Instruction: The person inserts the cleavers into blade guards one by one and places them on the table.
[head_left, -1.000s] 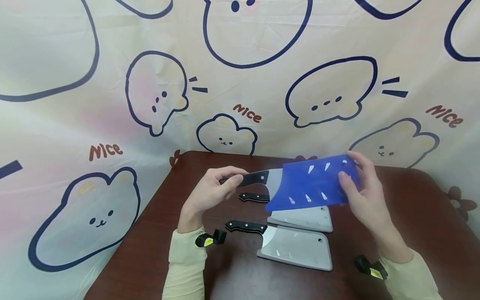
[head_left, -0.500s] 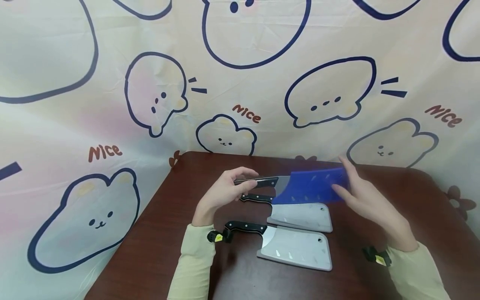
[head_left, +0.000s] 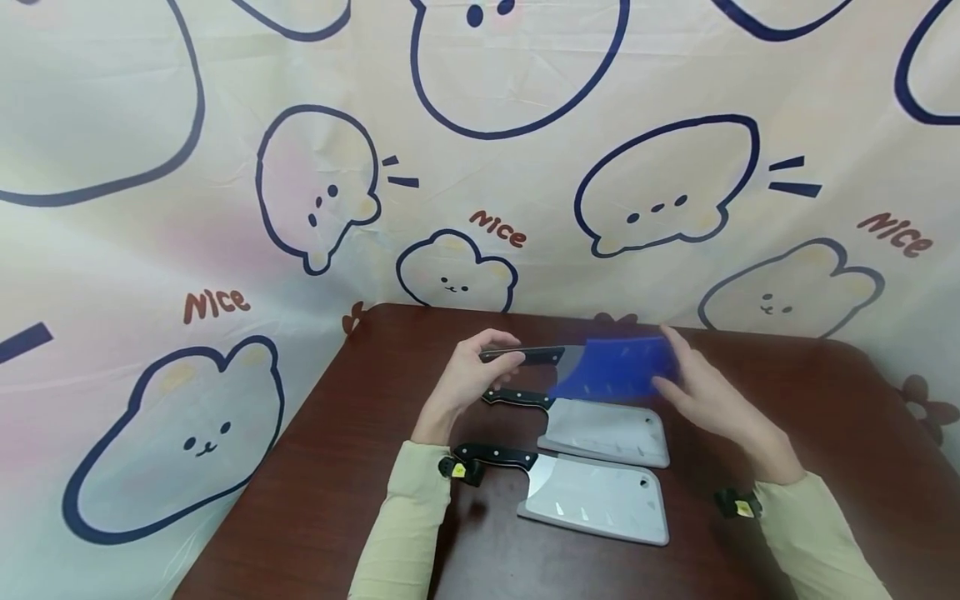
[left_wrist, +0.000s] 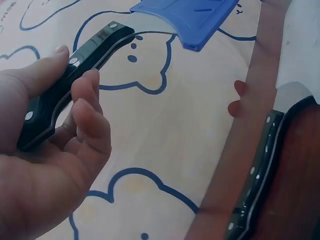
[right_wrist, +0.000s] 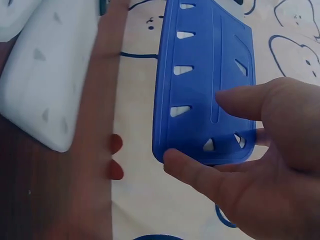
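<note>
In the head view, a cleaver with a black riveted handle (head_left: 542, 357) is held above the far part of the table, its blade inside a blue slotted blade cover (head_left: 618, 367). My left hand (head_left: 467, 382) grips the handle, thumb on one side and fingers curled around the other. At the far end of the cover, my right hand (head_left: 708, 396) pinches it. The right wrist view has the right thumb (right_wrist: 245, 102) on the cover's face and a finger at its end corner. A strip of bare blade (left_wrist: 154, 22) shows between handle and cover.
Two more black-handled cleavers lie on the brown table (head_left: 360, 467), in a far white cover (head_left: 607, 432) and a near white cover (head_left: 596, 500). Behind the table hangs a curtain (head_left: 480, 183) printed with cartoon bears.
Both hands have lowered the covered cleaver toward the table's far part. Its face has tilted to a flatter angle. The left hand has shifted right. The two white-covered cleavers stay put.
</note>
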